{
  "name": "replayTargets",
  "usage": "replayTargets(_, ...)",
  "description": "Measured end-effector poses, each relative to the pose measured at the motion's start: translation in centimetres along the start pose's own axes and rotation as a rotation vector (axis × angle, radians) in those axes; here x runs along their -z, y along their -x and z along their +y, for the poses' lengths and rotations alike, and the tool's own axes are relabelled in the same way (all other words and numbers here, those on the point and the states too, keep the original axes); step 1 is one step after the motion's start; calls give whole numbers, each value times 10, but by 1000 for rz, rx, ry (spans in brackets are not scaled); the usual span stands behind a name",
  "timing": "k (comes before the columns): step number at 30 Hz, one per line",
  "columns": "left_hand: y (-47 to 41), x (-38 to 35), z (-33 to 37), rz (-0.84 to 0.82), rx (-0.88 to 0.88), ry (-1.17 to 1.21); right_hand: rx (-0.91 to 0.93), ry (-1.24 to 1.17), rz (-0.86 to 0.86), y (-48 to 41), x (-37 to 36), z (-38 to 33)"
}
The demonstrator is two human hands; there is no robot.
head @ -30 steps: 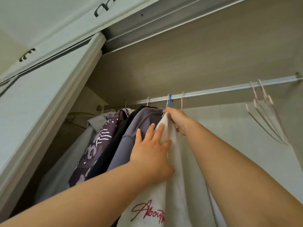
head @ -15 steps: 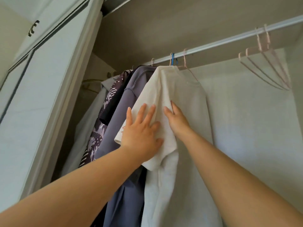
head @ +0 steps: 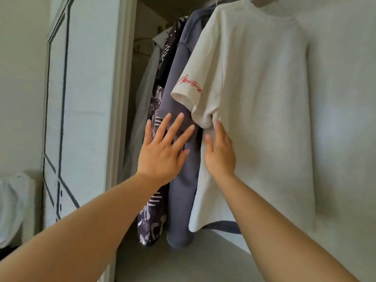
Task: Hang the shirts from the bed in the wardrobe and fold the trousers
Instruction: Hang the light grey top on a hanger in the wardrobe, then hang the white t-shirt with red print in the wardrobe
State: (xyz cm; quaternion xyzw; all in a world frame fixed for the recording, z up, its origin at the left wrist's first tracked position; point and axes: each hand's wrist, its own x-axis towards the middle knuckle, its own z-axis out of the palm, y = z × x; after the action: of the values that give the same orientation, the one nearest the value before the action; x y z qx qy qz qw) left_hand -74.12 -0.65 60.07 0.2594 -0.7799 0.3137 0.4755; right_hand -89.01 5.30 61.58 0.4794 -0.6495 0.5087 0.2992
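A white T-shirt point(head: 258, 102) with red script on its sleeve hangs inside the wardrobe, right of a grey-blue shirt point(head: 179, 196) and a dark patterned shirt point(head: 154, 210). My left hand point(head: 162, 151) is flat with fingers spread, resting against the grey-blue and patterned shirts. My right hand point(head: 219, 153) lies open against the white T-shirt's side, fingertips just under the sleeve. Neither hand grips any cloth. The hangers and rail are cut off at the top edge.
The pale sliding wardrobe door point(head: 81, 98) stands at the left. A light grey garment point(head: 146, 82) hangs furthest left inside. Pale fabric point(head: 14, 204) lies at the far left edge. The wardrobe's back wall point(head: 341, 119) shows to the right.
Both hands have slid down from the hanger and shoulder of the white T-shirt to below its sleeve. My left hand has moved off the T-shirt onto the darker shirts. The view has tilted down.
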Motion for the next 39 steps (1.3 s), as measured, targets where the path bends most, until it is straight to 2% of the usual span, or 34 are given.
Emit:
replayTargets(4,56,-7,-12,-121,85,-7,-28,53,-65,64,-18,-11)
replayTargets(10,142,9,-37,-306,292,33,43,133,-228,159,-48,-47)
replayTargets(13,182,23,-66,-410,336,-8,126,117,-300,202,-68,-77)
replayTargets(18,260,43,-117,-556,449,-103,149,54,-419,250,-116,-122)
replayTargets(24,380,70,-160,-753,632,-188,192,-48,-716,333,-187,-180)
replayTargets(30,464,85,-213,-836,857,-311,221,-208,-951,396,-262,-241)
replayTargets(39,551,117,-276,-935,1202,-543,423,-347,-1267,469,-349,-325)
